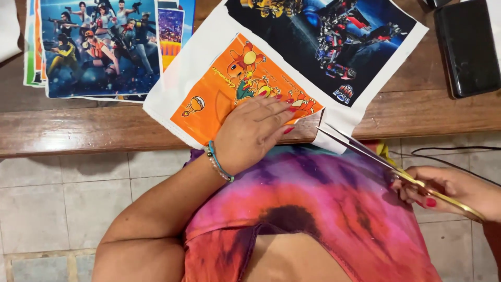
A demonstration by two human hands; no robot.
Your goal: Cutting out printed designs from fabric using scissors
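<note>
While the printed fabric sheet (229,78) overhangs the table (78,128) edge, your left hand (253,130) presses it flat, fingers spread; your right hand (449,190) grips gold scissors (376,156), blades parted at its corner. Cutting step; keep fabric taut.

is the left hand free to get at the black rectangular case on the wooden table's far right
Probably not: the left hand lies flat on the orange printed sheet, and the black rectangular case sits far across the wooden table.

Two hands (255,133), one pair of scissors (376,156), one printed fabric sheet (292,57), one stack of prints (99,47), one black case (467,47)
</note>
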